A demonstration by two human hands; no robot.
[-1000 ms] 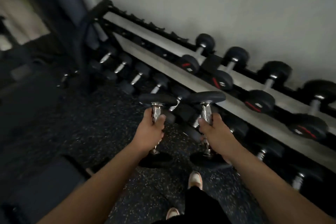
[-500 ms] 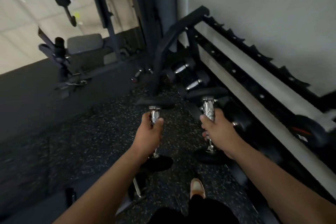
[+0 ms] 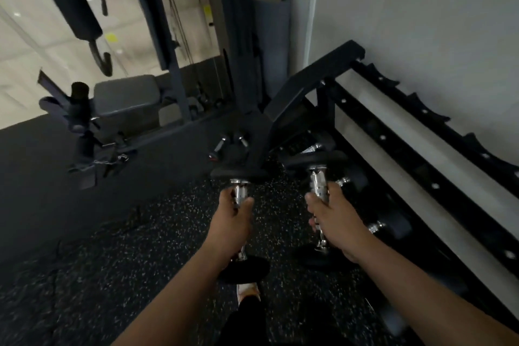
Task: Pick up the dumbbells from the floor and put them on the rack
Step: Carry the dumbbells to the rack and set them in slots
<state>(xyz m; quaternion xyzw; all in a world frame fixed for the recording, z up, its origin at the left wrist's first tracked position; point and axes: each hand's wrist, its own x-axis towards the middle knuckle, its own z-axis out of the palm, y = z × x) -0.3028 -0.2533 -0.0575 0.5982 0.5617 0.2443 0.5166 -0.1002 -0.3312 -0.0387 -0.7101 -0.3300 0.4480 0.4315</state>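
Observation:
I hold two black dumbbells with chrome handles, both lifted off the floor and pointing away from me. My left hand [image 3: 230, 226] is closed around the handle of the left dumbbell [image 3: 238, 173]. My right hand [image 3: 335, 222] grips the right dumbbell [image 3: 318, 159] the same way. The black dumbbell rack [image 3: 393, 132] runs along the white wall on my right; its left end is right in front of the dumbbells. The upper shelves at this end look bare, and several dumbbells [image 3: 390, 223] sit on the lowest shelf beside my right hand.
A weight machine [image 3: 168, 45] with a grey padded seat [image 3: 126, 97] stands at the back left. Two small dumbbells [image 3: 224, 146] lie on the speckled rubber floor [image 3: 126, 247] by the rack's end post. My shoe [image 3: 247, 288] shows below the left dumbbell.
The view has swung left along the rack, from its loaded middle part to its left end. Both hands keep hold of the dumbbells in the same pose.

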